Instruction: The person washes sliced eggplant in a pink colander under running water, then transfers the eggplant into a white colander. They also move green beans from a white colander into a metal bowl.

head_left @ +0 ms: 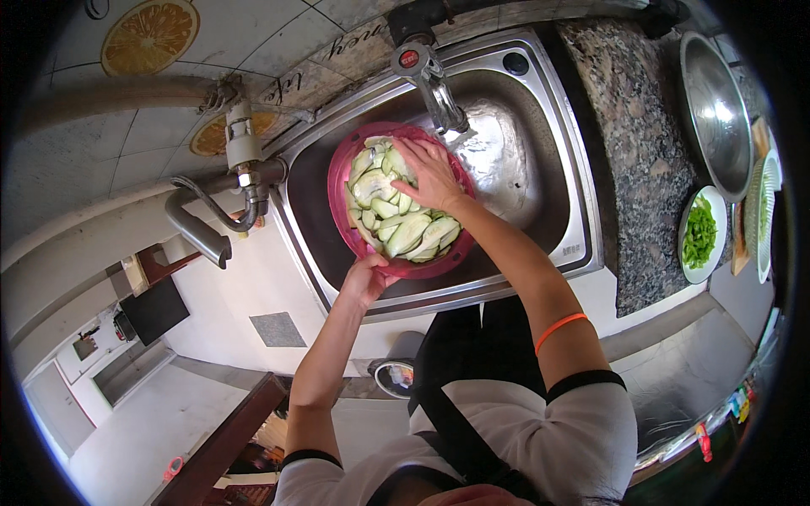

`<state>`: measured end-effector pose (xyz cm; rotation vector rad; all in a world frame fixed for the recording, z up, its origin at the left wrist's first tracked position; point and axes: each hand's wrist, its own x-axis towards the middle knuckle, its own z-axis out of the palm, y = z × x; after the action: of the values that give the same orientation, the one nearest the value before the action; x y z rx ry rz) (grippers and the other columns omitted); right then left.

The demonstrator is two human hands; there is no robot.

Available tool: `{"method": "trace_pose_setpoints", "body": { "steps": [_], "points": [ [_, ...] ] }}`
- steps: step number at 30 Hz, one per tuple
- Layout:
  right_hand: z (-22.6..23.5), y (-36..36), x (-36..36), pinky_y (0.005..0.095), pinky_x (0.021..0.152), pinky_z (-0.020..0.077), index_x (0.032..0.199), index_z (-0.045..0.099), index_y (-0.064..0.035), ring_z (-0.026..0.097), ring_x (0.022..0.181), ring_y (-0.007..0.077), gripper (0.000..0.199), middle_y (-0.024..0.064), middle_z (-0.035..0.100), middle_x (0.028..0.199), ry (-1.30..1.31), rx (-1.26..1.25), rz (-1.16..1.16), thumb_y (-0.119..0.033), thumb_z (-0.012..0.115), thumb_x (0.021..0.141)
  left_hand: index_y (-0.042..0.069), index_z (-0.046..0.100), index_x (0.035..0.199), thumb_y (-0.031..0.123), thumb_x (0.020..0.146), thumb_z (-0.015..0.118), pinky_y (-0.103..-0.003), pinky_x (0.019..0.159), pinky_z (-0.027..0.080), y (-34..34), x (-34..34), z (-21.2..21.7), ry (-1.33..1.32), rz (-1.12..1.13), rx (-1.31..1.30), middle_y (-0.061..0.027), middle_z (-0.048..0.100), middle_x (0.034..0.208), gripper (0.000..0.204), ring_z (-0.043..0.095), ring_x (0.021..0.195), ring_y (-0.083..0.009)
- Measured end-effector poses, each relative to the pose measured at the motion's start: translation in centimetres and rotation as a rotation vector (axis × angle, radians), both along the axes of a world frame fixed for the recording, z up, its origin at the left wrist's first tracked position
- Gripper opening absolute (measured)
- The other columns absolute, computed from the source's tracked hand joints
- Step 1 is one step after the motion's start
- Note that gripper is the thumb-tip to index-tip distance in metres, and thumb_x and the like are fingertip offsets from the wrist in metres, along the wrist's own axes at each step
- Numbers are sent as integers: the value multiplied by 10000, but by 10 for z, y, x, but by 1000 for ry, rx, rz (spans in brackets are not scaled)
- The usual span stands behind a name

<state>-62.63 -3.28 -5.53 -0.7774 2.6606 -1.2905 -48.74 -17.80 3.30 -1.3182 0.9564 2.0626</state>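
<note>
A round pink colander full of pale green vegetable slices sits in the steel sink, just below the tap. My left hand grips the colander's near rim. My right hand lies flat on the slices at the far side of the colander, fingers spread among them.
A granite counter runs to the right of the sink. On it stand a large steel bowl, a white plate of chopped green vegetables and a basket at the edge. Pipes hang left of the sink. A bin stands on the floor.
</note>
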Motion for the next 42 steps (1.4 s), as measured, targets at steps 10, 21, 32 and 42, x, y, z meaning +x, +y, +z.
{"method": "trace_pose_setpoints", "body": {
  "steps": [10, 21, 32, 42],
  "points": [
    [16, -8, 21, 434, 931, 246, 1327, 228, -190, 316, 1135, 339, 727, 103, 311, 1314, -223, -79, 55, -451, 556, 733, 17, 356, 1178, -31, 726, 394, -418, 797, 471, 1, 14, 41, -27, -27, -65, -145, 477, 1119, 456, 533, 961, -268],
    [20, 13, 16, 433, 917, 267, 1315, 253, -179, 343, 1111, 323, 661, 99, 331, 1300, -203, -113, 17, -382, 551, 760, 6, 355, 1183, -28, 724, 401, -423, 817, 463, 18, 6, 45, -13, -29, -49, -152, 470, 1134, 462, 520, 990, -277],
    [54, 60, -19, 385, 898, 359, 1140, 480, -69, 434, 1071, 295, 380, 131, 507, 1113, 73, -142, -22, -275, 495, 821, -14, 339, 1201, -15, 700, 416, -413, 875, 428, 32, 1, 16, 66, -35, 66, -165, 483, 1139, 508, 525, 997, -283],
    [8, 114, -25, 304, 898, 366, 1148, 478, -25, 496, 1002, 184, 623, 117, 515, 1122, -1357, -1358, -346, -530, 251, 862, 21, 370, 1161, -43, 728, 393, -412, 776, 481, 49, -1, 30, 39, 1, 40, -143, 523, 1030, 438, 571, 872, -279]
  ]
}}
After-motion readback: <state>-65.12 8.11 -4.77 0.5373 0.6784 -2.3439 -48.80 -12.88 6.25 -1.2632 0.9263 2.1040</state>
